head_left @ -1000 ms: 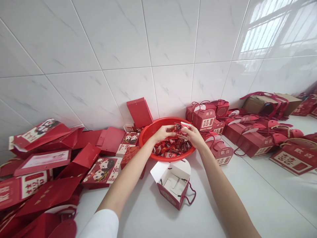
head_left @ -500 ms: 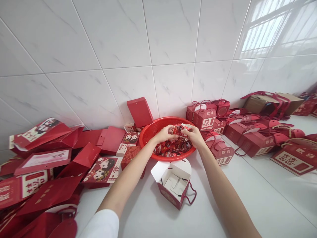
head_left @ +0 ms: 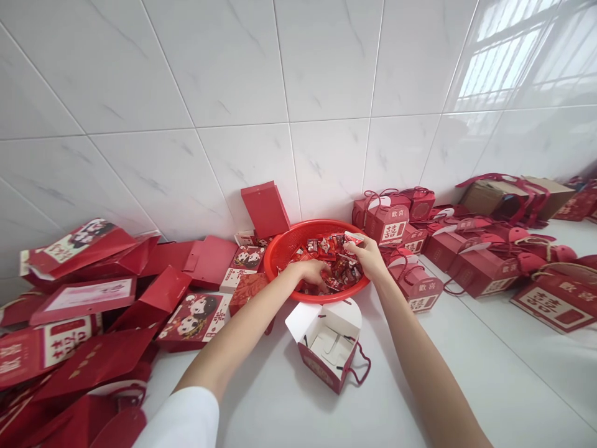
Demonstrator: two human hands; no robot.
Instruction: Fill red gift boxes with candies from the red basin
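Note:
A red plastic basket stands against the wall and holds many red-wrapped candies. My left hand is down among the candies in the left front part of the basket, its fingertips partly hidden by them. Over the basket's right side, my right hand pinches a small red and white packet. In front of the basket sits an open red box with a white inside, its flaps spread and a dark red cord handle at its right. Nothing lies inside this box.
Flat and folded red boxes are heaped at the left. Closed red boxes with cords stand along the right, with brown cardboard boxes behind them. A tiled wall rises behind everything. A red box leans near the basket.
My left hand has moved away from my right hand, down and left into the candies. My right hand stays near the basket's right rim with the packet.

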